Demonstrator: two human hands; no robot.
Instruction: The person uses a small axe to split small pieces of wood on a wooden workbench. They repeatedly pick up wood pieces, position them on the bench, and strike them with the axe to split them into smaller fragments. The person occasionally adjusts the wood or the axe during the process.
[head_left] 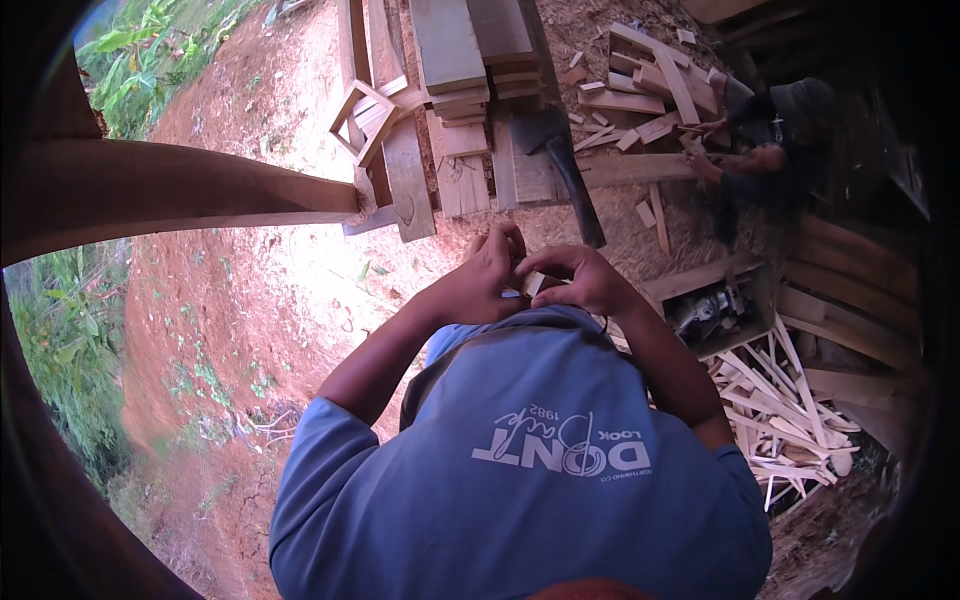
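Both of my hands are close together in front of my waist. My right hand pinches a small pale wooden piece between thumb and fingers. Right beside it, my left hand has its fingers curled in; what they hold, if anything, is hidden. A small bluish-white spot shows under the fingers, too small to name. Just beyond my hands lies an axe, its dark head on the boards and its handle pointing toward me.
Stacked planks and a square wooden frame lie ahead. A thick beam juts in from the left. At far right a person handles wood by a pile of offcuts. Thin wood strips heap at right, near a machine.
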